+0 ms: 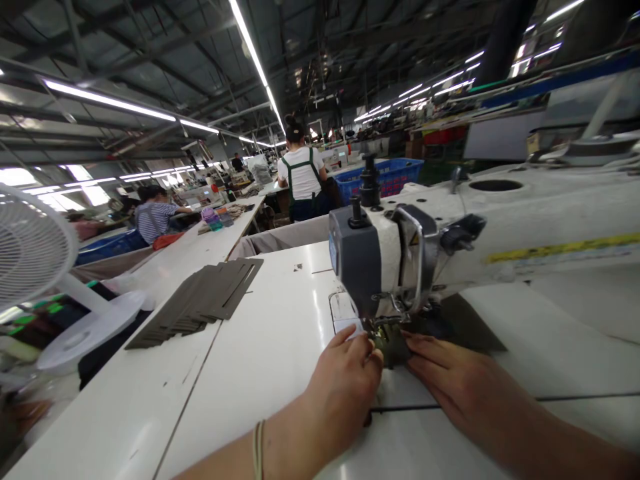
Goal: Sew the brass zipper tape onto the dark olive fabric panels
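Under the head of a white sewing machine [380,267] lies a dark grey-green fabric piece [470,323], flat on the machine bed. My left hand [345,373] is at the left of the needle area, its fingers curled together at the fabric's near left edge. The left fingertips are partly hidden. My right hand [460,380] rests to the right of the needle, its fingers stretched out and pressing on the near edge of the fabric. The presser foot and needle are mostly hidden behind the machine head and my fingers.
A fanned stack of dark fabric pieces [200,300] lies left on the white table [260,347]. A white fan [90,320] stands at the far left. Beyond the machine are a blue basket [407,170], a person in a white shirt [303,177] and a person in stripes [157,217].
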